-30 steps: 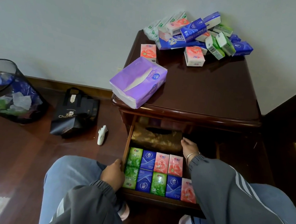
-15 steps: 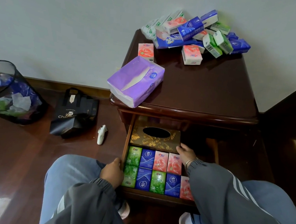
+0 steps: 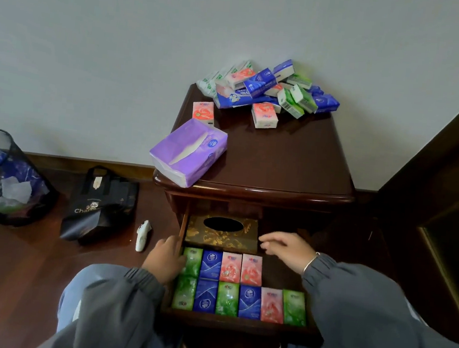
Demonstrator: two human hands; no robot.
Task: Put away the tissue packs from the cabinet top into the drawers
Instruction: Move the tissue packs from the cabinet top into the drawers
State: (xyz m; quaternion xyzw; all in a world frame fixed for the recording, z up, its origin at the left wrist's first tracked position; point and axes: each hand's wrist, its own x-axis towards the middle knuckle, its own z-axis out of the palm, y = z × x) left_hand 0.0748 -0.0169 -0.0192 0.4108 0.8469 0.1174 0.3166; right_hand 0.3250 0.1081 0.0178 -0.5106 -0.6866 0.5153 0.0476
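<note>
A pile of small tissue packs [image 3: 268,88] in blue, green and pink lies at the back of the dark wooden cabinet top [image 3: 281,156]. A large purple tissue pack [image 3: 188,152] overhangs the front left corner. The open drawer [image 3: 238,323] below holds two rows of small packs [image 3: 228,284] and a gold tissue box [image 3: 222,232] at the back. My left hand [image 3: 164,257] rests on the drawer's left edge, touching a green pack. My right hand [image 3: 285,247] hovers over the drawer beside the gold box, fingers apart, holding nothing.
On the wooden floor to the left stand a black mesh waste bin [image 3: 4,178] with rubbish, a black bag [image 3: 100,205] and a small white object [image 3: 142,235]. Dark wooden furniture [image 3: 447,196] stands at the right. My knees frame the drawer.
The gold tissue box came out from under the cabinet top into full view. My right hand let go of it and lifted to its right. The left hand shifted slightly forward.
</note>
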